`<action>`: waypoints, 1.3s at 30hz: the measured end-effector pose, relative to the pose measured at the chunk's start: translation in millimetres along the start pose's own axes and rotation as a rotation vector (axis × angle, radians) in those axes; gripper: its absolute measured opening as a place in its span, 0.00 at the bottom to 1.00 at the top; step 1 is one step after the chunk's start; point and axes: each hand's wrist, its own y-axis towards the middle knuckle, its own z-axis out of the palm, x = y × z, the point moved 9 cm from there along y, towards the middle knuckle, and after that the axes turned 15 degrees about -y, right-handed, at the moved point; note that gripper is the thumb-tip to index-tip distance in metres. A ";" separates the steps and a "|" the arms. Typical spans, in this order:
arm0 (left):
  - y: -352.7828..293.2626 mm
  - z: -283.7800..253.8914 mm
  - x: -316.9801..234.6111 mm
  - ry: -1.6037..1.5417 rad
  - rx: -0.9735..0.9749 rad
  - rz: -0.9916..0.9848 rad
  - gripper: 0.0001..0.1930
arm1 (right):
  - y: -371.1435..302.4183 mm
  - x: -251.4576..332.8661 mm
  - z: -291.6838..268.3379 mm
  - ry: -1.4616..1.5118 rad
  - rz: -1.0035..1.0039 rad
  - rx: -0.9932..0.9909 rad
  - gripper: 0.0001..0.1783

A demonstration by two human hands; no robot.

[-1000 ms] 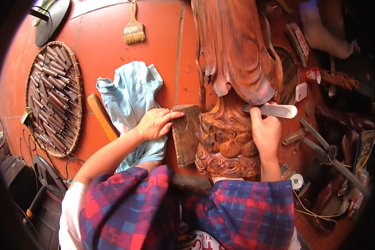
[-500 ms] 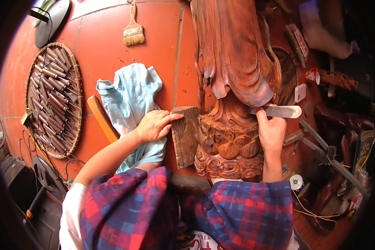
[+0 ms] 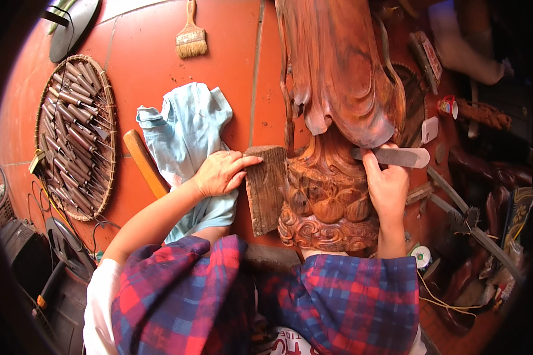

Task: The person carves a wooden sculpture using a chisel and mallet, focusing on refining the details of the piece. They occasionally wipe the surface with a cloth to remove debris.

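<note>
A carved reddish-brown wooden statue (image 3: 337,77) lies in front of me, its base of petals and scrolls (image 3: 331,207) nearest my lap. My right hand (image 3: 388,186) is closed on a flat grey metal blade (image 3: 401,157) with a rounded end. The blade's other end goes under the carved hem, above the base, where its tip is hidden. My left hand (image 3: 222,173) lies over a light blue cloth (image 3: 189,130) with fingers extended. Its index fingertip touches the upper edge of a rough wooden block (image 3: 265,195) beside the base.
A round wicker tray (image 3: 111,171) full of wooden-handled carving tools sits at left. A wooden handle (image 3: 143,163) lies by the cloth, and a paintbrush (image 3: 190,38) farther off. At right are a red cup (image 3: 448,106), a white spool (image 3: 421,256) and wooden bars (image 3: 479,231).
The view has shifted slightly. The blade in my right hand has turned a little, and its rounded end looks less bright. My left hand stays by the block.
</note>
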 end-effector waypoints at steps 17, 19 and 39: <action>-3.1 2.9 -0.2 0.013 0.006 -0.036 0.25 | 4.1 -0.6 -6.2 -0.094 -0.001 0.009 0.07; -2.6 1.1 -1.4 0.007 -0.013 -0.014 0.25 | 4.6 2.5 -6.1 -0.036 -0.013 0.006 0.07; -4.6 1.0 0.5 0.015 -0.015 -0.002 0.25 | -1.1 -11.9 4.5 0.126 0.024 -0.004 0.07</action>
